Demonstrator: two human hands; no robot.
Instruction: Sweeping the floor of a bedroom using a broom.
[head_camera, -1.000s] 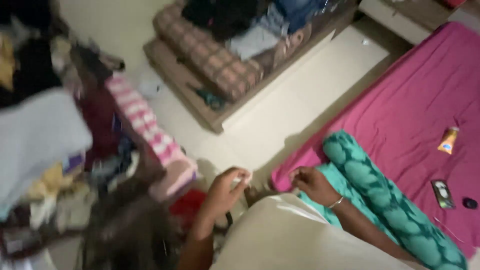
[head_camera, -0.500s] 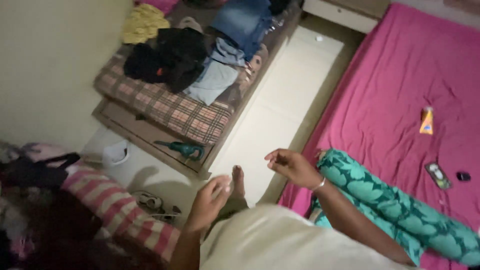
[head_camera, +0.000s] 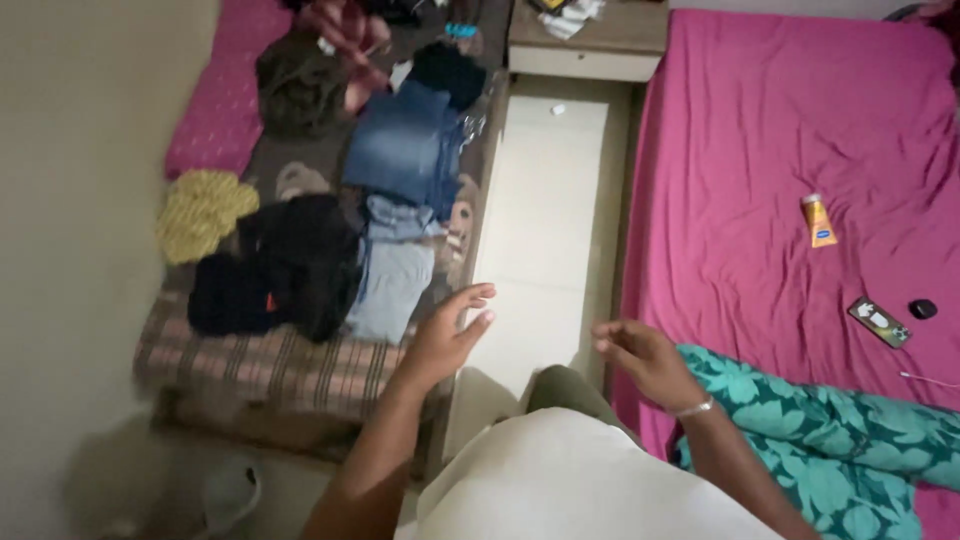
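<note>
Nearest the person's hands lies a teal cloth (head_camera: 850, 440) printed with big leaf shapes in a darker green, rumpled and bunched along the near edge of the bed's pink sheet (head_camera: 760, 150). It looks soft and thin, and runs off toward the lower right corner of the view.

On the pink sheet, well apart from the cloth, a small orange tube (head_camera: 818, 220) with a blue patch on its front lies flat. Lower down, a dark phone (head_camera: 880, 322) lies face up with a small black round thing (head_camera: 922, 309) just beside it.

The right hand (head_camera: 645, 358) hovers with fingers loosely curled, holding nothing, just left of the teal cloth; I cannot tell whether the wrist brushes it. The left hand (head_camera: 450, 335) is spread open, empty, fingers pointing up the pale floor (head_camera: 540, 190), near the edge of a checked mattress (head_camera: 270, 365) that carries folded jeans (head_camera: 405, 145) and dark clothes (head_camera: 275, 265).
</note>
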